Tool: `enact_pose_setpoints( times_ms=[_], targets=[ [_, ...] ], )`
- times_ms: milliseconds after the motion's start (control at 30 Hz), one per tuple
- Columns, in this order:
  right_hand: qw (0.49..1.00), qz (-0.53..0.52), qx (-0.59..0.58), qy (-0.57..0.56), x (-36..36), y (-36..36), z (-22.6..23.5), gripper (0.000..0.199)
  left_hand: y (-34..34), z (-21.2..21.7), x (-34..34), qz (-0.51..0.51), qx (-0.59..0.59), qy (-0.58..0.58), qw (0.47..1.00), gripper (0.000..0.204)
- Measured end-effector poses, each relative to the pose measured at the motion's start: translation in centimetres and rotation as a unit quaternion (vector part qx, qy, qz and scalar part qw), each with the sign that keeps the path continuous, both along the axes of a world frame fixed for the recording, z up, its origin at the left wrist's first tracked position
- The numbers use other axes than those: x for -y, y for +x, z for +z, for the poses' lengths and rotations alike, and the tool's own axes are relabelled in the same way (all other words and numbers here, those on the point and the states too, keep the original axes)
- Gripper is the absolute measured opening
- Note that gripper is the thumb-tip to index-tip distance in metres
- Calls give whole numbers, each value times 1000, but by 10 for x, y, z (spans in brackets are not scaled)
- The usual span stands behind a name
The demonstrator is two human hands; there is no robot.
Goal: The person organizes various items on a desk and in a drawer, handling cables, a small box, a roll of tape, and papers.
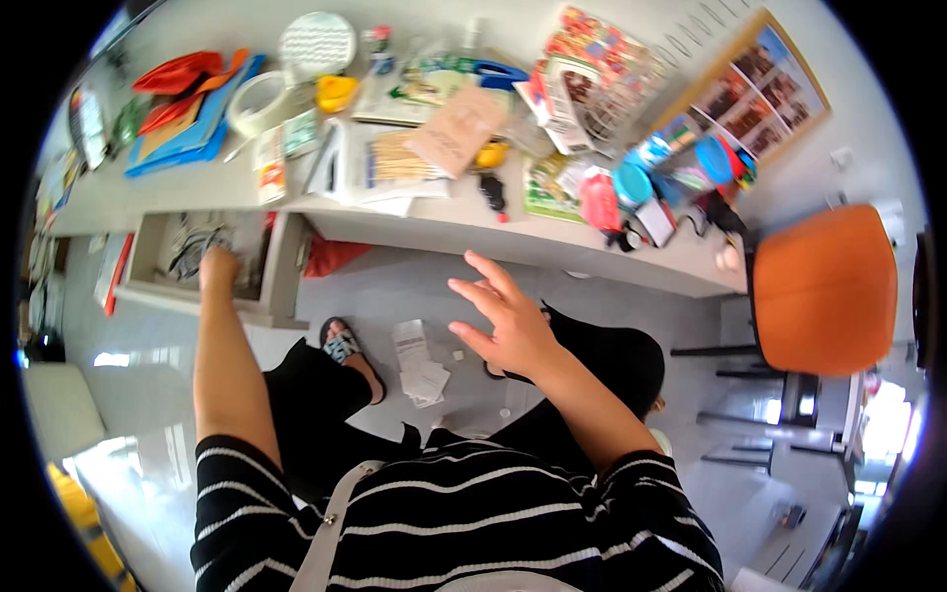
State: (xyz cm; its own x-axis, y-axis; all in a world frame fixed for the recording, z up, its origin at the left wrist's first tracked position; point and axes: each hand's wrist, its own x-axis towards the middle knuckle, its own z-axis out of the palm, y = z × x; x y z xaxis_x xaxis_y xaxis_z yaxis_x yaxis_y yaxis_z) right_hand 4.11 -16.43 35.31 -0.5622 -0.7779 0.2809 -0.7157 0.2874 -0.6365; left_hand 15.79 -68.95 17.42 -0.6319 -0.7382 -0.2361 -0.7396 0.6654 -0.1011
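My left hand reaches into the open drawer at the left of the desk. Its fingers are curled down against a tangled dark bundle that looks like cables; what they grip is hidden. In the air before the desk's front edge, my right hand is open, fingers spread, holding nothing. Nearest it on the desk lie a small black object with a red tip and a brown paper packet partly over a bundle of thin wooden sticks.
The desk is crowded: a tape roll, blue folders, a white round textured lid-like thing, and lidded containers. An orange chair stands at right. Papers lie on the floor between my feet.
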Motion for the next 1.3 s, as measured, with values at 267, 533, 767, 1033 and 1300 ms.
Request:
enact_pose_setpoints(
  times_ms=[267,533,767,1033,1300],
  targets=[
    [947,-278,-138,-83,-71,-74,-13,33,3,93,-25,216,-259,-104,936,31],
    [880,-459,-81,87,-142,-141,-35,44,-59,164,-104,80,-606,-118,782,29],
    [869,-383,247,-194,-137,-133,-22,44,-129,188,-284,-176,-661,204,701,23],
    [701,-54,577,-416,-65,-62,16,44,-129,197,-389,-422,-528,393,623,34],
    [727,-77,592,-339,-30,-49,4,39,-122,199,-369,-400,-481,441,644,46]
  ],
)
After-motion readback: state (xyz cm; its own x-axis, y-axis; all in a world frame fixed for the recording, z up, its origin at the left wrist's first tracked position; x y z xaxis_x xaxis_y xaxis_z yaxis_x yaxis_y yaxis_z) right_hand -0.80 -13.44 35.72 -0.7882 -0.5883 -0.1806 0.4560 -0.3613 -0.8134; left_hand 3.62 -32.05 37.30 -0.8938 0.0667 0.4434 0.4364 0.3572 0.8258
